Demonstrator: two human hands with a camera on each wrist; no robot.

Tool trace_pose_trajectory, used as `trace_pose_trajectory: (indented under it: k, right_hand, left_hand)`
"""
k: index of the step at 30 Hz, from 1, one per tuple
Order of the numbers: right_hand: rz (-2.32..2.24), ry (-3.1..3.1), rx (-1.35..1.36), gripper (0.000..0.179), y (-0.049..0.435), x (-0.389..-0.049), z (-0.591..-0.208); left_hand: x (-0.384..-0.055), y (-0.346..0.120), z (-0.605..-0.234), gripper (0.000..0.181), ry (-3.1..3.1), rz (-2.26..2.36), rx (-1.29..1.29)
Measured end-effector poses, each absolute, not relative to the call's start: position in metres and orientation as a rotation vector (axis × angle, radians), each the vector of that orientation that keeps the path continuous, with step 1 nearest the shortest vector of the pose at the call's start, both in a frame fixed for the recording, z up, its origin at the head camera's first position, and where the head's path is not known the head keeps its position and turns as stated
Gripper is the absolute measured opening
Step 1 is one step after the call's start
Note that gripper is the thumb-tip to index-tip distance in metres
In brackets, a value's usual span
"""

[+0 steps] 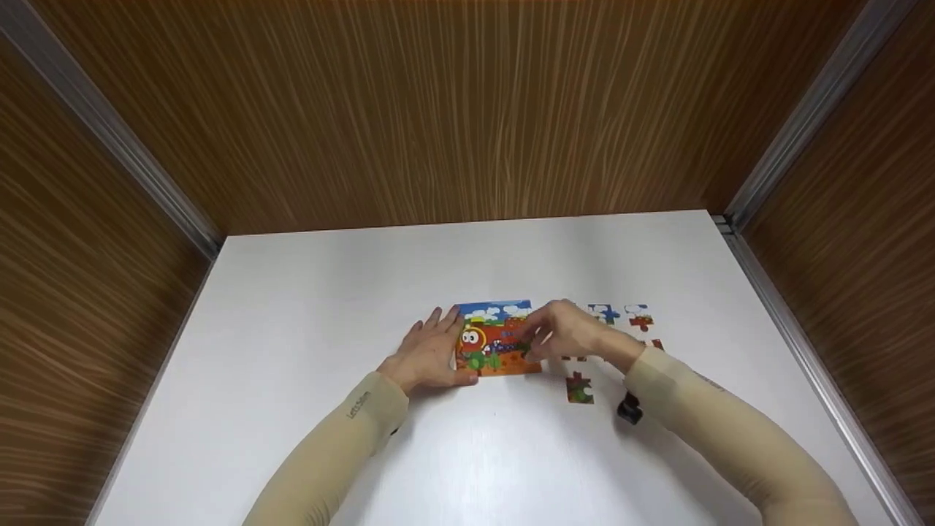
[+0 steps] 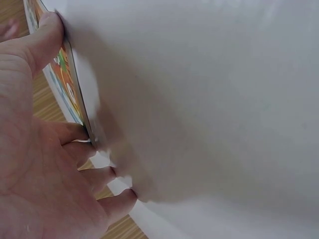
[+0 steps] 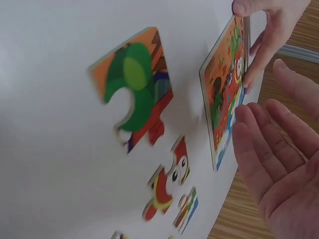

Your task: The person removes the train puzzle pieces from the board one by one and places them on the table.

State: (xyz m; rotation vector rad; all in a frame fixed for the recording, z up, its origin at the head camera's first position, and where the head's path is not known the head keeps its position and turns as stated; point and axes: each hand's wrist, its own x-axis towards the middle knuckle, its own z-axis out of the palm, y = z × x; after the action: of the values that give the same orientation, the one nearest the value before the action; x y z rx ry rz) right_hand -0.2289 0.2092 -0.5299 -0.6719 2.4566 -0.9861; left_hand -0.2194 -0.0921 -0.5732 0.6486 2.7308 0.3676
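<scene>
A colourful picture board (image 1: pixel 504 367), printed with a red cartoon figure, blue sky and clouds, lies on the white table. My left hand (image 1: pixel 431 354) rests spread against its left side, the thumb at the near corner. In the left wrist view the fingers (image 2: pixel 119 204) reach down along the board's edge. Over the board's right part hovers my right hand (image 1: pixel 573 329), its fingers loosely bent. The right wrist view shows nothing between that hand's fingers and thumb. Nearest to it on the table is a green-and-orange puzzle piece (image 3: pixel 137 72).
Right of the board lie several loose puzzle pieces, among them a cloud piece (image 1: pixel 637 314) and a red piece with eyes (image 3: pixel 162 189); the right arm partly hides some. A small black device (image 1: pixel 630 408) sits under the right wrist. Wood-patterned panels (image 1: pixel 467 109) enclose the table.
</scene>
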Motion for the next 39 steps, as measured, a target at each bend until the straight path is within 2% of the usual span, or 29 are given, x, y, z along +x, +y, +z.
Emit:
trace_pose_trajectory:
  k: [13, 32, 39]
  right_hand:
    - [-0.943, 2.433, -0.794, 0.039, 0.171, -0.242, -0.543]
    - [-0.843, 2.585, -0.811, 0.045, 0.159, -0.235, -0.56]
    - [-0.862, 2.6, -0.802, 0.041, 0.16, -0.232, -0.561]
  left_hand:
    - [-0.22, -0.093, -0.571, 0.125, 2.712, 0.367, 0.651]
    - [-0.219, -0.092, -0.573, 0.125, 2.722, 0.343, 0.633]
    - [-0.22, -0.092, -0.574, 0.124, 2.718, 0.357, 0.616]
